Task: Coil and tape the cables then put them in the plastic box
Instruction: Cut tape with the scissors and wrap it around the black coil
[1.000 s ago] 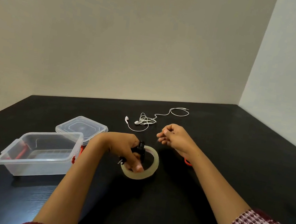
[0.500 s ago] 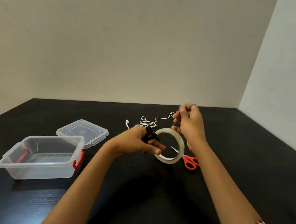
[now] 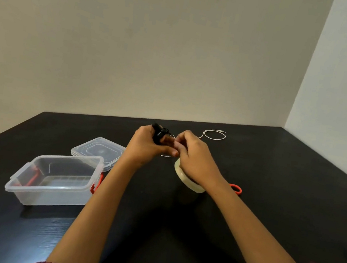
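1. Two hands meet above the counter (image 3: 272,192). The black cable (image 3: 158,134) sits coiled in the left hand (image 3: 146,146), fingers wrapped tight round the bundle and held up off the surface.
2. Right hand (image 3: 194,158) is curled, fingertips pinching right at the left fingertips. It is probably holding the loose tape end, which is too thin to see. Tape roll (image 3: 191,185) sits under the right palm; cannot tell if it hangs or is gripped.
3. White cable (image 3: 213,131) lies loose and uncoiled on the counter behind the hands.
4. Plastic box (image 3: 50,197) stands open to the left, with its lid (image 3: 99,150) just behind it. Red scissors (image 3: 236,188) peek out beside the right wrist.
5. Risks:
   - The coil springs open if the left grip relaxes mid-wrap.
   - The clear tape sticks to fingers or to itself, and the end gets lost.
   - The roll's weight drags the strip crooked.
   - Cutting needs the scissors, and neither hand is free.
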